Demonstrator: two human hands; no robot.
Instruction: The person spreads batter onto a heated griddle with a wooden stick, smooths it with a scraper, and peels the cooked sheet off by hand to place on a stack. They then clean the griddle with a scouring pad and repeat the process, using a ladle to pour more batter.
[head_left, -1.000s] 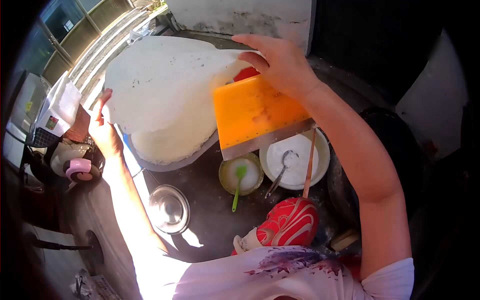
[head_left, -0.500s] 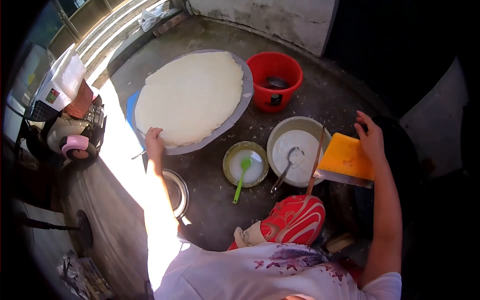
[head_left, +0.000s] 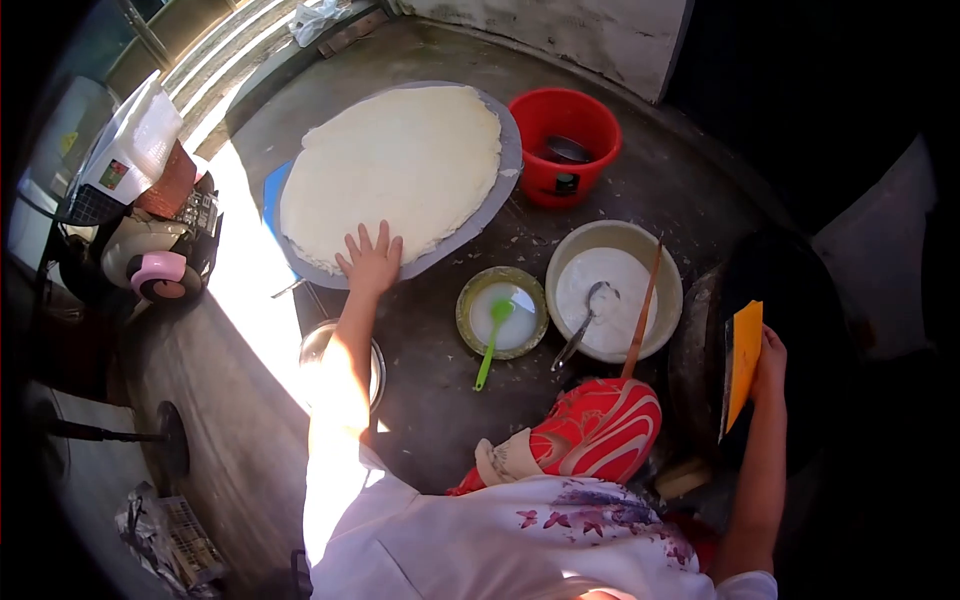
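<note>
My left hand [head_left: 372, 264] lies with spread fingers on the near edge of a wide, pale, thin flatbread sheet [head_left: 390, 165], possibly a stack. It rests on a round grey board [head_left: 508, 165]. Off to the right, my right hand [head_left: 768, 368] is closed on an orange scraper [head_left: 743, 362], which is turned nearly edge-on. Between my hands stand a small bowl [head_left: 540, 335] of whitish liquid with a green brush [head_left: 489, 350], and a larger basin [head_left: 672, 290] of white batter. A metal spoon [head_left: 572, 342] and a wooden stick [head_left: 643, 310] lean in the basin.
A red bucket [head_left: 565, 185] holding dark liquid stands behind the bowls. Under my left forearm is a metal dish [head_left: 377, 375]. A dark round pan or griddle [head_left: 695, 330] sits in shadow at right. My red-patterned knee [head_left: 600, 430] is close to the basin.
My left hand has shifted right along the sheet's near edge and spread its fingers. My right hand has lowered, turning the scraper from its broad face to nearly edge-on.
</note>
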